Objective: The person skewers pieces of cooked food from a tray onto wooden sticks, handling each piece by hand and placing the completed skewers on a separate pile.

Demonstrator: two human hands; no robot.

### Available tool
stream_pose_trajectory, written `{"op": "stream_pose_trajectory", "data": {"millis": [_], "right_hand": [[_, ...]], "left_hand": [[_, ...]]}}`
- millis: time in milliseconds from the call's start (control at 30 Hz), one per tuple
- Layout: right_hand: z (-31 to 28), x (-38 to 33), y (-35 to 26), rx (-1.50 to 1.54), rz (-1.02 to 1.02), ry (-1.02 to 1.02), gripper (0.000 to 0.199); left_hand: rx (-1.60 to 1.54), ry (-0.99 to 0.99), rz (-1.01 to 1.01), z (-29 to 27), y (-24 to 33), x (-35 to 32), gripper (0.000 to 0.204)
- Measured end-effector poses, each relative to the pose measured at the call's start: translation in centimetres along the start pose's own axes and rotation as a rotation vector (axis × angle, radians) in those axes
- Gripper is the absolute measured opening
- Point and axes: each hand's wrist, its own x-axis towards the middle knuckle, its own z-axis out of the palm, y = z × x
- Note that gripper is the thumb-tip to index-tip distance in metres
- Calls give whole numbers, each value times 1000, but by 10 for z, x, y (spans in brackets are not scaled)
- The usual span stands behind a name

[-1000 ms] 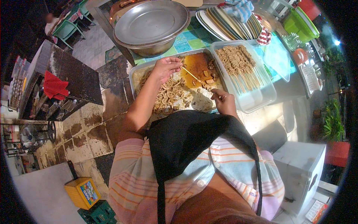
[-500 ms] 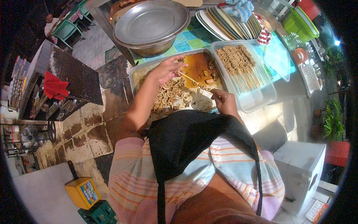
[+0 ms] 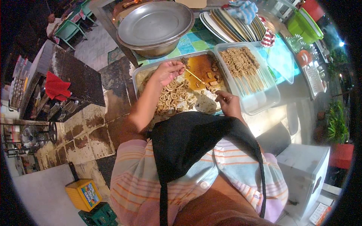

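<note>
Skewer (image 3: 195, 76) lies pinched in the closed left hand (image 3: 167, 71), over the far half of the metal tray (image 3: 140, 72); little change from half a second ago. Right hand (image 3: 226, 102), fingers curled on a small piece, stays at the tray's near right edge, beside the clear container of finished skewers (image 3: 264, 98).

Work surface: your tiled table (image 3: 190, 44)

It carries a metal tray (image 3: 140, 72), clear skewer container (image 3: 264, 101), steel basin (image 3: 154, 26) and stacked plates (image 3: 230, 19).

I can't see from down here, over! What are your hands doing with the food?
Left hand pinching thin wooden skewer over metal tray. Right hand on pale curly meat pieces. Nothing blocking.
</note>
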Motion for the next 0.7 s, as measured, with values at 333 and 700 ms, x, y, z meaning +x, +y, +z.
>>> {"op": "stream_pose_trajectory", "data": {"millis": [333,700], "right_hand": [[0,0,-15,-87,24,1,21],[4,-2,-10,-50,61,10,23]], "left_hand": [[-105,66,38,3,-20,3,8],[-95,335,264,34,-37,-3,9]]}}
